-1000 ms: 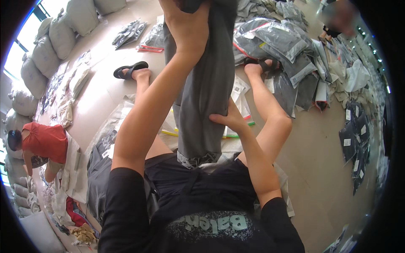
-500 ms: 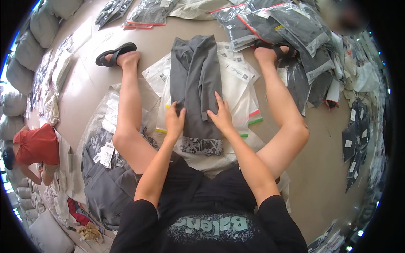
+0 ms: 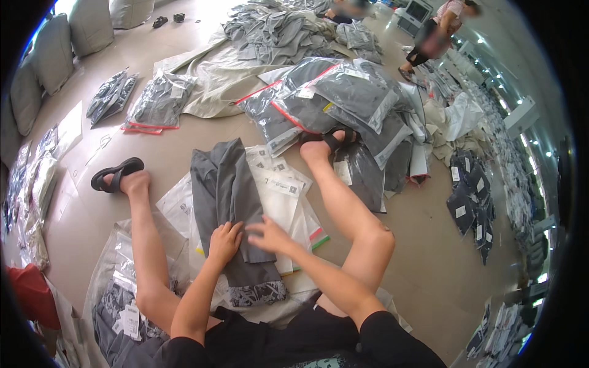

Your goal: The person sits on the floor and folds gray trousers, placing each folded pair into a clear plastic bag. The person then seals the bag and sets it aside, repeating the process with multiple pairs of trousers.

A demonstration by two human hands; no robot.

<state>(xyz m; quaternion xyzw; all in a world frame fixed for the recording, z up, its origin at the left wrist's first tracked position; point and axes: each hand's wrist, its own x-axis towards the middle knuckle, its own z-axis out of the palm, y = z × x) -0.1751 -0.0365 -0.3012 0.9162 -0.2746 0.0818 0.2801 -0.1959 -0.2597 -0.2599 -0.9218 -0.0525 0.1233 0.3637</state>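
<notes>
A folded grey garment (image 3: 218,178) lies lengthwise between my legs, with a dark patterned band at its near end. My left hand (image 3: 226,242) rests on its middle, fingers bent together over the sleeve fabric, gripping it. Just to the right, my right hand (image 3: 270,235) hovers at the garment's right edge, its fingers apart and slightly blurred, holding nothing. Beneath the garment are spread flat white plastic bags (image 3: 279,196) with coloured edge strips; the garment hides part of them.
Bagged grey garments (image 3: 343,92) are heaped by my right foot. More bagged garments (image 3: 161,101) lie ahead, near a loose grey clothes pile (image 3: 276,37). Tagged grey clothes (image 3: 123,306) sit beside my left leg. A person (image 3: 432,37) stands at the far right.
The view has tilted up and shifted right. My left hand has moved inward onto the garment and closed on its fabric; my right hand has lifted off its right side, fingers spread.
</notes>
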